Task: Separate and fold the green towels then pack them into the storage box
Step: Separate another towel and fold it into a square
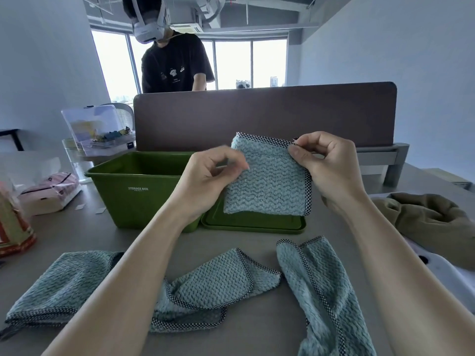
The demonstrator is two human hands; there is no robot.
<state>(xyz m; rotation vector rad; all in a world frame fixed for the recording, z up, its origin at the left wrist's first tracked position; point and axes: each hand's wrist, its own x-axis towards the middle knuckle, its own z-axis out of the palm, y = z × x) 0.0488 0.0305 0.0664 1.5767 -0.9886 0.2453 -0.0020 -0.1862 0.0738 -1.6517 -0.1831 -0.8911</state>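
Aloft, folded towel, right hand pinching corner, left hand beside

Grey desk carries a green storage box at centre, its lid just beside, left towel, middle towel and right towel along the near edge, olive cloth at the right edge.

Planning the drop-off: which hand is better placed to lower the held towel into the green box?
Likely left: the left hand grips the towel at its edge nearest the storage box; the right hand pinches the far corner.
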